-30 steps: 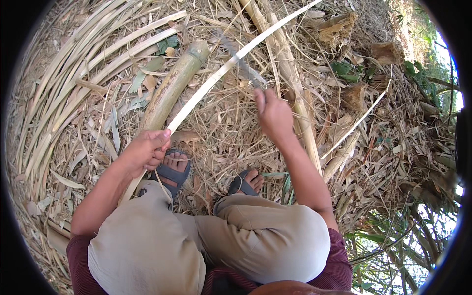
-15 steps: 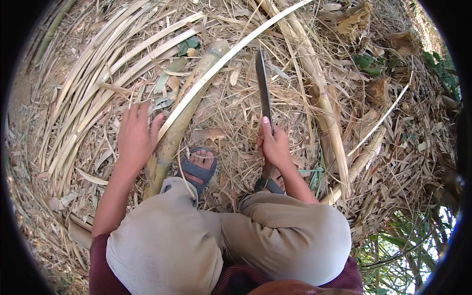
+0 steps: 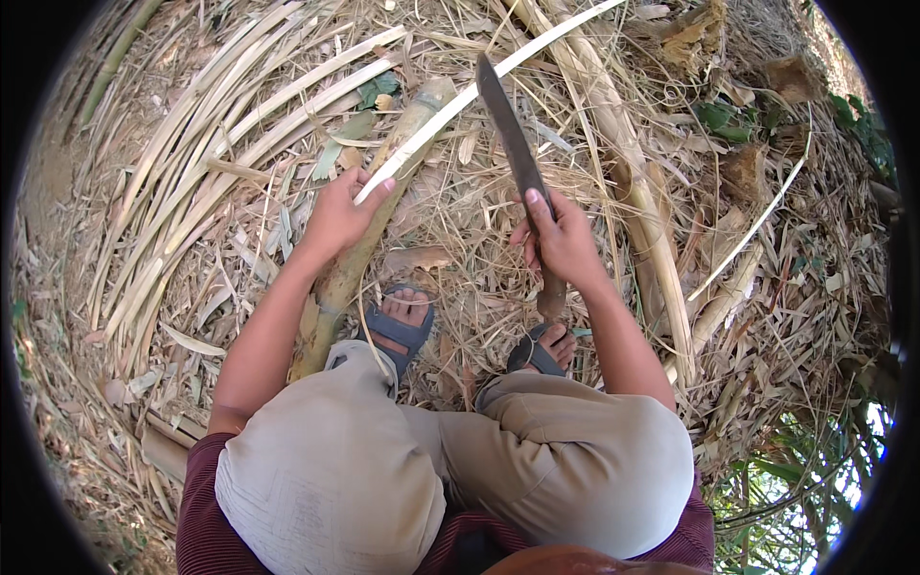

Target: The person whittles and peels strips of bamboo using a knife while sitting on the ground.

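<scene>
Between the thumb and fingers of my left hand (image 3: 342,213) is the near end of a long, pale bamboo strip (image 3: 436,123). The strip slants away to the far right, crossing above a thick bamboo pole (image 3: 388,196) that lies on the ground beside my left foot. My right hand (image 3: 563,240) is closed round the handle of a machete (image 3: 512,134). Its dark blade points away from me and its upper part overlaps the strip in view; whether they touch I cannot tell. The handle's butt shows below my fist.
Several split bamboo strips (image 3: 182,206) lie in a curved bundle at the left. At the right rests a long dry bamboo culm (image 3: 637,206), with cut stumps (image 3: 743,174) beyond it. Dry leaves and shavings cover the ground round my sandalled feet (image 3: 402,324).
My left hand has moved right and forward and taken hold of the strip's near end, where before it was open beside it. The machete has tilted left, its blade turned more broadly into view.
</scene>
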A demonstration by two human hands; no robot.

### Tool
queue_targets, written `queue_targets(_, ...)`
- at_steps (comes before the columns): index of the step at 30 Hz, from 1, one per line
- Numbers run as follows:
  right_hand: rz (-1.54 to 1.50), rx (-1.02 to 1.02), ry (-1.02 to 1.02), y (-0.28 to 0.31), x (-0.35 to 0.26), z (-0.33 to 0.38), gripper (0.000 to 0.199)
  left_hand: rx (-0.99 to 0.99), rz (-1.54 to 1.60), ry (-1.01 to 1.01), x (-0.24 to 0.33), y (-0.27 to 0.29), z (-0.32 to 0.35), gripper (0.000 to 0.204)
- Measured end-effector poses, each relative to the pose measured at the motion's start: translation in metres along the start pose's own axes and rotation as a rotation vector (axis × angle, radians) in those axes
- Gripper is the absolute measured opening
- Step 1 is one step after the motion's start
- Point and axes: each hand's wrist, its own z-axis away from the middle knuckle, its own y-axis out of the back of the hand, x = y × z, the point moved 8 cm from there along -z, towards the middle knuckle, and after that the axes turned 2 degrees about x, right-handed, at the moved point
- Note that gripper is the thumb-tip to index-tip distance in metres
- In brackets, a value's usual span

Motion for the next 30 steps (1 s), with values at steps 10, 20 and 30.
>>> queue_targets(10, 0.139, 0.144, 0.044, 0.017, -0.049, -0.051, 0.041, -0.083, 0.339, 0.144, 0.014, 0.011, 0.039, 0.043)
queue_targets(20, 0.229, 0.155, 0.084, -0.007, -0.043, -0.026, 0.048, -0.248, 0.589, 0.363, 0.029, -0.009, 0.066, 0.041)
queue_targets(30, 0.238, 0.239, 0.045, -0.002, -0.042, -0.015, 0.047, -0.266, 0.563, 0.370, 0.041, -0.012, 0.067, 0.040)
